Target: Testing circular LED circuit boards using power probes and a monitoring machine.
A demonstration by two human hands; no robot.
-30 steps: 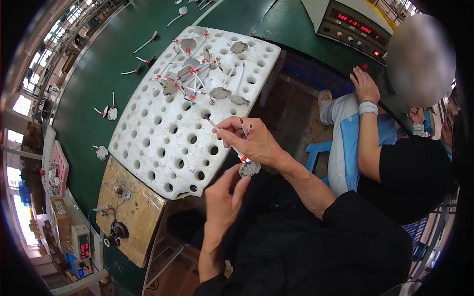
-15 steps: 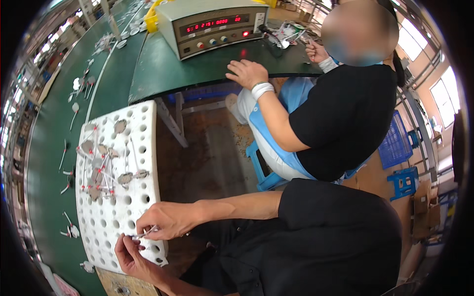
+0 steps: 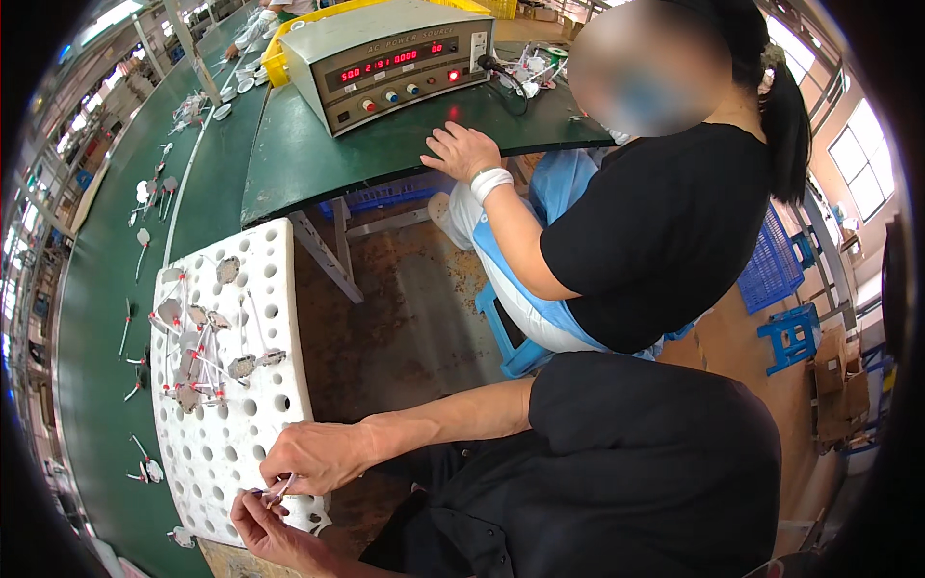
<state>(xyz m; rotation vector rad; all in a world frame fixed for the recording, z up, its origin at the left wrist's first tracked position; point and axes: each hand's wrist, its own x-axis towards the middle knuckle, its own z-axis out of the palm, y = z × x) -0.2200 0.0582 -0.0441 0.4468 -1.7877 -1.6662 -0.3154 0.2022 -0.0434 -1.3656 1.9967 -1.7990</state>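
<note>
My right hand (image 3: 318, 457) reaches over the near end of a white foam board (image 3: 198, 496) full of round holes. Its fingers pinch a thin pale wire (image 3: 283, 486). Just below, my left hand (image 3: 265, 528) is closed in a pinch at the wire's other end, fingertips close to the right hand's. What sits between the left fingertips is small and mostly hidden. Farther up the board lies a loose cluster of small parts with white wires and red ends (image 3: 198, 361), among them a grey round disc (image 3: 228, 270).
A green belt (image 3: 96, 337) with scattered wired parts (image 3: 151, 471) runs along the left. A grey power unit (image 3: 385, 72) with a lit red display stands on a green table (image 3: 318, 159). A co-worker (image 3: 665, 212) in black sits at right, one hand on that table.
The view has shifted slightly, so the board and my hands appear lower. Both hands still pinch the small piece; the wire now tilts more upright. The co-worker's head has moved left and down.
</note>
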